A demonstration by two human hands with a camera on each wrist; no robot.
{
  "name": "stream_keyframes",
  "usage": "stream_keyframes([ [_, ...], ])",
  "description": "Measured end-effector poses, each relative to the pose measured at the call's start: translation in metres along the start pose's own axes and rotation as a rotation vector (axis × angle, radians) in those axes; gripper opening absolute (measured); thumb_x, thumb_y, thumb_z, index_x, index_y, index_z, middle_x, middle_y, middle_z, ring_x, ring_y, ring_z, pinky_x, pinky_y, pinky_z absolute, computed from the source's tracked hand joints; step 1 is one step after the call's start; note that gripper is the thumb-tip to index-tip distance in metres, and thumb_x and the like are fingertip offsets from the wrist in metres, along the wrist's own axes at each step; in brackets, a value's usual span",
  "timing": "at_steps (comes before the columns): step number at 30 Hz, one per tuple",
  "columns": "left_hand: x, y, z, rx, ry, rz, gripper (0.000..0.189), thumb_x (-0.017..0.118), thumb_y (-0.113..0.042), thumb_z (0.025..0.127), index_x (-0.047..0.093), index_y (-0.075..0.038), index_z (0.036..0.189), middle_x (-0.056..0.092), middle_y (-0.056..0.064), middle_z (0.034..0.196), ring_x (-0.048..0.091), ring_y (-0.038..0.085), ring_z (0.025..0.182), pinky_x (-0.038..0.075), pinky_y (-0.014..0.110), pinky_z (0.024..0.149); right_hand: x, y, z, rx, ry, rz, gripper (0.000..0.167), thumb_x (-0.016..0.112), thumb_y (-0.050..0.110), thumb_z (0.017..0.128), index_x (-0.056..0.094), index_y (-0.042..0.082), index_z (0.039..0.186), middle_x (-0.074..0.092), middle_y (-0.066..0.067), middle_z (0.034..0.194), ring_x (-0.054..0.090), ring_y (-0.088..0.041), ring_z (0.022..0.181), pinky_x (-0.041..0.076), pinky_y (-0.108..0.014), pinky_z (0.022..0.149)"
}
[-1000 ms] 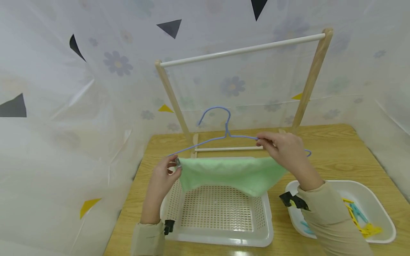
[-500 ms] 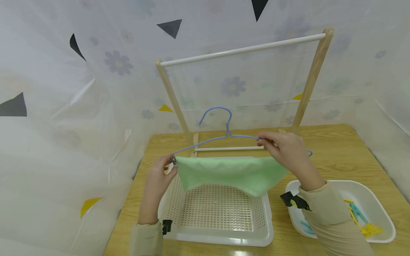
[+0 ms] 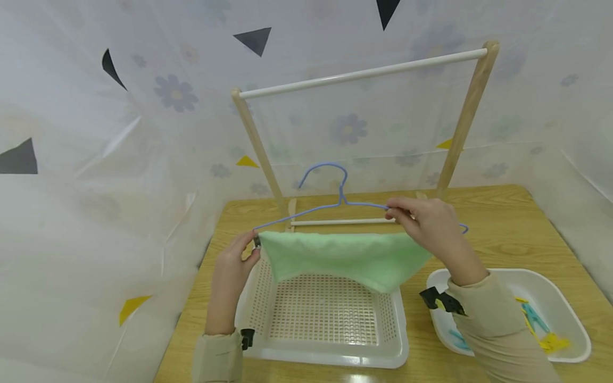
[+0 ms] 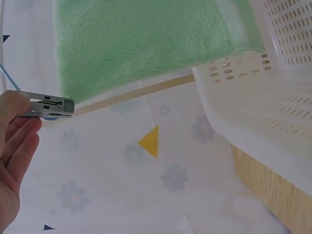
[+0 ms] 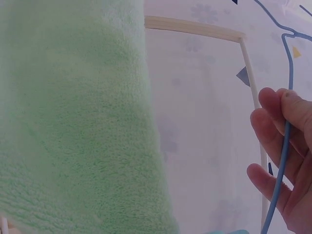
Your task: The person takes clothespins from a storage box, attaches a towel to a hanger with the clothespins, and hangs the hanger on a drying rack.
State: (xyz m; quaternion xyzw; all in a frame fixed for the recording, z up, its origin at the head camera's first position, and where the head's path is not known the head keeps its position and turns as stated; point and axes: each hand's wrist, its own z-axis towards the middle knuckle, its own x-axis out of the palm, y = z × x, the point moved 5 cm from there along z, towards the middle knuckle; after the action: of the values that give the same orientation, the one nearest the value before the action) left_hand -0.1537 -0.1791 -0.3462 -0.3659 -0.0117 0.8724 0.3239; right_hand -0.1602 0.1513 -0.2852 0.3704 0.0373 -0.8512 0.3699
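Observation:
A light green fluffy cloth (image 3: 335, 255) hangs along the lower bar of a blue wire hanger (image 3: 316, 210), its hook pointing up. My left hand (image 3: 229, 271) pinches a grey clothespin (image 4: 51, 105) between thumb and fingers at the hanger's left end. The clothespin's tip is right at the cloth's corner in the left wrist view. My right hand (image 3: 428, 226) grips the hanger's right shoulder wire between thumb and index finger, the other fingers loosely bent in the right wrist view. That hand hides the cloth's upper right corner in the head view.
Below the cloth stands a white perforated basket (image 3: 330, 359) on the wooden table (image 3: 498, 234). To the right, a white tub (image 3: 570, 308) holds yellow and blue clothespins (image 3: 536, 318). Behind rises a wooden rack with a white top rail (image 3: 359, 76). Plastic sheeting surrounds the table.
My left hand has moved a little left with the grey clothespin, and the cloth's left corner has shifted left along with it. My right hand has stayed nearly still on the hanger.

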Motion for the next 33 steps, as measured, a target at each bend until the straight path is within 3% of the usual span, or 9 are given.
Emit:
stream_keyframes([
  [10, 0.0008, 0.0002, -0.0031, 0.075, -0.087, 0.015, 0.030, 0.075, 0.006, 0.064, 0.064, 0.000, 0.090, 0.066, 0.013, 0.085, 0.064, 0.026, 0.070, 0.050, 0.033, 0.054, -0.0006, -0.0001, -0.0016, -0.009, 0.013, 0.010, 0.018, 0.071, 0.000, 0.069, 0.069, 0.007, 0.085, 0.067, 0.001, 0.068, 0.045, -0.004, 0.040, 0.022, -0.020, 0.034],
  [16, 0.0014, -0.0025, -0.0038, 0.109, -0.100, 0.045, 0.030, 0.077, 0.004, 0.061, 0.066, -0.001, 0.088, 0.066, 0.010, 0.081, 0.061, 0.022, 0.062, 0.049, 0.032, 0.052, 0.0004, -0.0010, -0.0036, -0.012, 0.036, 0.017, 0.012, 0.069, 0.003, 0.073, 0.069, 0.008, 0.084, 0.067, 0.000, 0.068, 0.047, -0.005, 0.041, 0.024, -0.020, 0.034],
  [20, 0.0013, -0.0037, -0.0049, 0.123, -0.140, 0.055, 0.029, 0.077, 0.005, 0.061, 0.067, -0.001, 0.087, 0.067, 0.011, 0.080, 0.063, 0.025, 0.065, 0.049, 0.034, 0.055, -0.0002, -0.0006, -0.0049, -0.017, 0.038, 0.022, 0.008, 0.067, 0.011, 0.078, 0.070, 0.008, 0.084, 0.066, 0.000, 0.067, 0.045, -0.004, 0.040, 0.025, -0.020, 0.035],
  [28, 0.0037, -0.0046, -0.0052, 0.115, -0.168, 0.104, 0.026, 0.078, 0.002, 0.061, 0.068, -0.004, 0.085, 0.068, 0.009, 0.077, 0.064, 0.024, 0.063, 0.049, 0.034, 0.052, -0.0037, 0.0041, -0.0039, -0.081, -0.004, 0.028, 0.035, 0.049, 0.037, 0.087, 0.070, 0.009, 0.081, 0.065, 0.001, 0.064, 0.044, -0.004, 0.040, 0.028, -0.021, 0.036],
  [33, 0.0065, -0.0048, -0.0051, 0.098, -0.144, 0.124, 0.025, 0.078, -0.001, 0.060, 0.069, -0.004, 0.084, 0.067, 0.009, 0.075, 0.064, 0.024, 0.062, 0.049, 0.034, 0.051, -0.0032, 0.0042, -0.0043, -0.105, -0.012, 0.028, 0.039, 0.046, 0.038, 0.088, 0.070, 0.008, 0.080, 0.065, 0.001, 0.065, 0.051, -0.006, 0.043, 0.032, -0.021, 0.037],
])
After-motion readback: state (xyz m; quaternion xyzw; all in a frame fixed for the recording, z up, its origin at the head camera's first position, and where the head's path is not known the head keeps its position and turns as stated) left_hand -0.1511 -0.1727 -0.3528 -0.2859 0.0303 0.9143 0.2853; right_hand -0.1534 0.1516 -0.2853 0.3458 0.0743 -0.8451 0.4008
